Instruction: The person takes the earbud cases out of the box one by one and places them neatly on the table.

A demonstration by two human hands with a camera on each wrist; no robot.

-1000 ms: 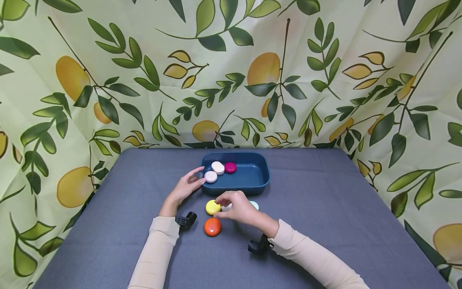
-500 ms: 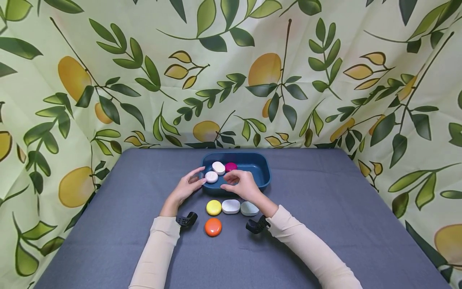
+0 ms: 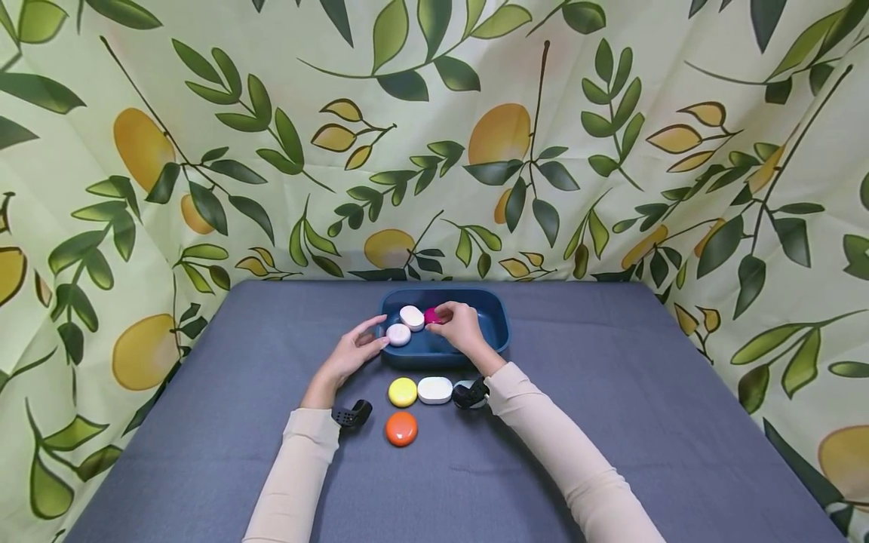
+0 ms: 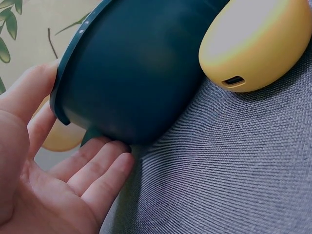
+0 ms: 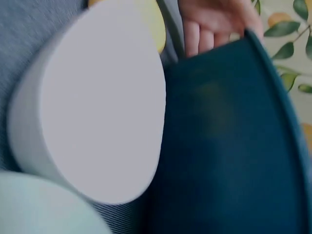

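In the head view, my right hand [image 3: 465, 330] reaches into a dark blue plastic bin [image 3: 414, 360] and pinches a magenta earbud case [image 3: 431, 316] between thumb and fingers. Two whitish cases lie to its left in the bin, an oval one [image 3: 411, 317] and a rounder one [image 3: 398, 334]. My left hand [image 3: 348, 352] holds the bin's left end; the left wrist view shows fingertips against the wall [image 4: 131, 73] and the thumb at the rim. The right wrist view hides the right fingers and the magenta case behind the bin wall.
In front of the bin stand a yellow case [image 3: 403, 392], a white case [image 3: 434, 390] and a pale one partly hidden by the right wrist camera [image 3: 470, 394]. An orange case [image 3: 401, 428] lies nearer. A leaf-patterned cloth [image 3: 434, 188] hangs behind the table.
My right hand has moved from over the front row up into the bin and taken hold of the magenta case. The left hand stays at the bin's left end.
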